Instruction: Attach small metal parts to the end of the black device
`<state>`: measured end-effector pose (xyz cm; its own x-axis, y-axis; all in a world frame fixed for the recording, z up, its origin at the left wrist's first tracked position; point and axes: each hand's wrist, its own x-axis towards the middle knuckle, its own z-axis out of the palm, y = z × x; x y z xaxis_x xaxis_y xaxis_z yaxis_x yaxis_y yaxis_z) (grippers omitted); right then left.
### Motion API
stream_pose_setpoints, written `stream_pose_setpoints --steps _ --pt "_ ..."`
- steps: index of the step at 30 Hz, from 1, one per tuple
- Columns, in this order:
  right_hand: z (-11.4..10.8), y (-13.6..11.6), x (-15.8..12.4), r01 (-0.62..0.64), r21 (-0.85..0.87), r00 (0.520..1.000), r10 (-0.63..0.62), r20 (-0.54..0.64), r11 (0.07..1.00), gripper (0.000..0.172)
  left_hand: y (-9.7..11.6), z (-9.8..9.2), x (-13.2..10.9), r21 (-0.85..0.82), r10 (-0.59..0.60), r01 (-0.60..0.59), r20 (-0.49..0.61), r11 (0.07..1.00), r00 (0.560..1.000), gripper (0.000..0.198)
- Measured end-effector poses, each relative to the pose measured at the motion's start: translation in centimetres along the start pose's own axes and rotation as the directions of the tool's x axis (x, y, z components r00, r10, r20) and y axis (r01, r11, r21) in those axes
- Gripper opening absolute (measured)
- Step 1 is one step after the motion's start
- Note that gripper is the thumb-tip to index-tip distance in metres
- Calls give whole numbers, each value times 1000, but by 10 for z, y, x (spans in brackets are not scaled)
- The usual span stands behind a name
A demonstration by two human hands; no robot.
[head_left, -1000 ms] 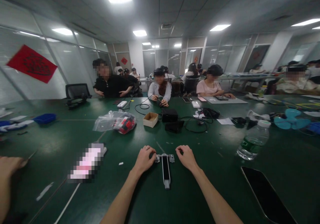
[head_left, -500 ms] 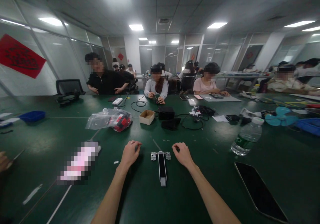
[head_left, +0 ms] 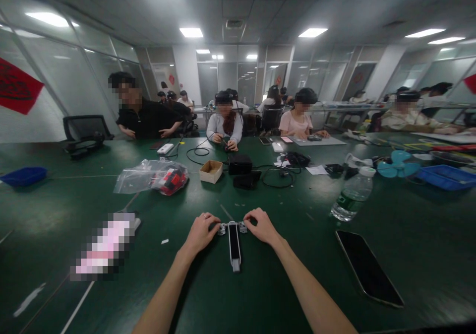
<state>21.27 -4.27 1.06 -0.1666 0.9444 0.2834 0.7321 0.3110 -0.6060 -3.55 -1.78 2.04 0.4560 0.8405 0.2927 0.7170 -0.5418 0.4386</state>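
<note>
Flat on the table lies a slim white-framed device [head_left: 234, 244] with a black face and a grey end toward me. At its far end a silver metal bracket [head_left: 222, 229] sticks out on the left, and a matching bracket [head_left: 243, 227] on the right. My left hand [head_left: 203, 233] has its thumb and fingers closed at the left bracket's outer edge. My right hand [head_left: 261, 228] pinches at the right bracket in the same way. The fingertips partly cover both brackets.
A water bottle [head_left: 353, 195] and a dark phone [head_left: 368, 267] stand and lie at right. Further off are a small open box [head_left: 210, 171], a black box [head_left: 240, 164], a plastic bag [head_left: 148, 177], cables, and blue trays [head_left: 448, 176]. Several people sit across the table.
Both hands have moved inward, from beside the device to its two metal brackets. The whole view has shifted, so things appear further left.
</note>
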Motion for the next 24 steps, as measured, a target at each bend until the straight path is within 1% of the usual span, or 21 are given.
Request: stream_pose_setpoints --steps 5,13,19,24 --pt "3 -2 -1 38 11 998 -39 44 999 8 7 8 1 6 16 -16 32 1000 999 23" --pt "2 -4 0 68 13 997 -68 38 998 8 7 13 2 -8 6 -6 36 1000 999 23" --pt "2 -5 -1 69 46 997 -70 28 997 8 7 14 2 0 0 0 42 1000 999 22" --pt "1 -6 0 39 53 998 -42 52 998 9 5 14 2 -20 11 -11 30 1000 999 22"
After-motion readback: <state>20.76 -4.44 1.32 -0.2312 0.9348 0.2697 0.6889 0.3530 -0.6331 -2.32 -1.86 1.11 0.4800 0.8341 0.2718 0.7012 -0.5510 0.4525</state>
